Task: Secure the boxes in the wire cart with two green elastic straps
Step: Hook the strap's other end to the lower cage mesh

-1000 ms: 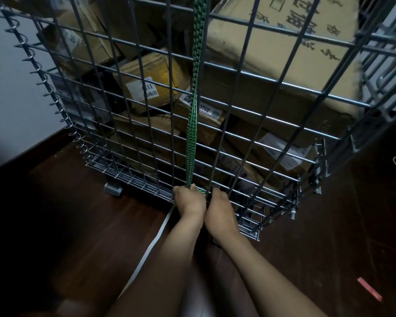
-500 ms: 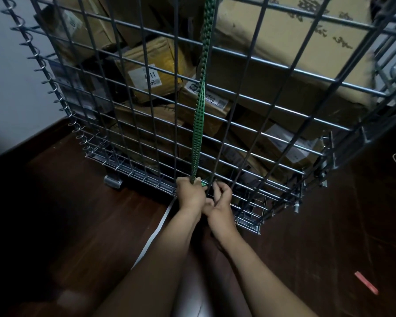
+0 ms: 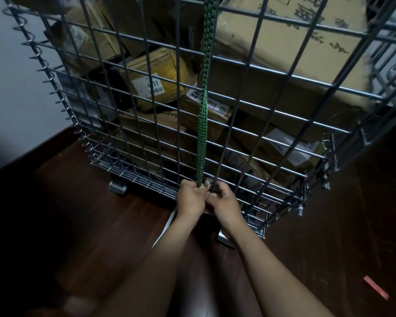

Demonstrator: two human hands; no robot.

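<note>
A wire cart [image 3: 281,110] stands in front of me, packed with cardboard boxes [image 3: 290,56] of mixed sizes. One green elastic strap [image 3: 204,115] runs taut down the outside of the mesh from the top of the view to the cart's bottom rail. My left hand [image 3: 191,197] is closed around the strap's lower end at that rail. My right hand [image 3: 223,202] sits right beside it, fingers curled at the same spot on the bottom wires, touching the left hand. What the right fingers hold is hidden. A second strap is not in view.
Dark wooden floor [image 3: 55,225] surrounds the cart, with a pale wall [image 3: 14,92] at left. A white flat strip [image 3: 167,225] lies on the floor under my left wrist. A small red piece [image 3: 376,287] lies at lower right. The cart's metal feet [image 3: 117,187] rest on the floor.
Both hands stay at the bottom rail with the strap's end. The right hand's fingers opened briefly, then curled back against the left hand. The view shifted slightly.
</note>
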